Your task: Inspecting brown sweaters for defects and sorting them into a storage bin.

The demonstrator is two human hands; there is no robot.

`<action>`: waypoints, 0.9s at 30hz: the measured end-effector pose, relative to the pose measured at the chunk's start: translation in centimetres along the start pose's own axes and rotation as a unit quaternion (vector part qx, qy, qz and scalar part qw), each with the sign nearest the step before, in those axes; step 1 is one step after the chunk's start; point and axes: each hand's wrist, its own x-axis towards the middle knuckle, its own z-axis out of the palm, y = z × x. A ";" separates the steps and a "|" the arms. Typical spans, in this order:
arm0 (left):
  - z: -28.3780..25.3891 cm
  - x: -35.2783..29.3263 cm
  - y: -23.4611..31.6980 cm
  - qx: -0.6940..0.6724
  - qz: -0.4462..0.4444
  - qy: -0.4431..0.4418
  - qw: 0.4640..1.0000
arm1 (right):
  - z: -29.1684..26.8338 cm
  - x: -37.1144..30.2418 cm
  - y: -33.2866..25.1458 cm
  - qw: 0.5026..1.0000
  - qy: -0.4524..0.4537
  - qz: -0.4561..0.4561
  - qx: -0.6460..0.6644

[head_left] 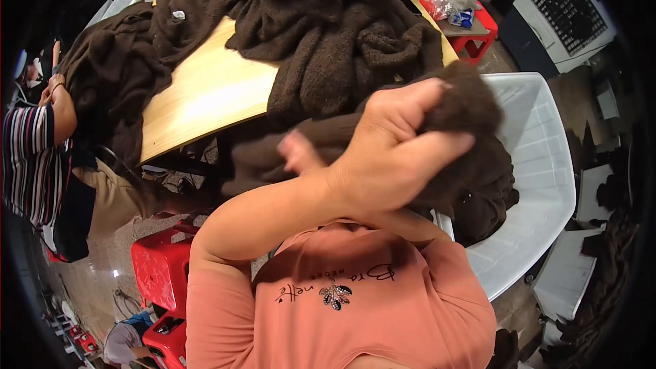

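My arms cross in front of my chest, the left above the right. My left hand [389,147] is closed on a bunched dark brown knitted garment [465,106], held up at the right near a white plastic bin. Further left, my right hand [301,154] shows only in part, smeared by motion, against the garment's stretched brown fabric [260,160]. Whether its fingers grip the cloth cannot be made out. My left forearm hides most of the right one.
More brown knitwear [335,34] lies heaped on the wooden table [212,89]. Brown cloth also fills part of the white bin [540,164]. A person in a striped shirt [27,157] stands at the left, by a red stool [160,266]. Another red stool [482,37] carries bags.
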 end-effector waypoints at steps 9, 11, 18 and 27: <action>-7.1 -7.4 4.2 -0.201 0.094 0.203 0.954 | -2.4 -19.9 -8.3 0.993 0.019 0.058 0.105; -7.7 -10.8 2.1 -0.190 0.065 0.239 0.950 | -9.3 -17.6 -7.3 0.989 0.026 0.070 0.129; -14.2 -24.9 -5.4 -0.026 -0.181 0.514 0.838 | -4.1 -11.8 -6.8 0.968 0.085 0.117 0.206; -14.1 -37.7 -14.8 0.190 -0.408 0.472 0.759 | -5.3 -9.0 -9.3 0.909 0.025 0.389 -0.150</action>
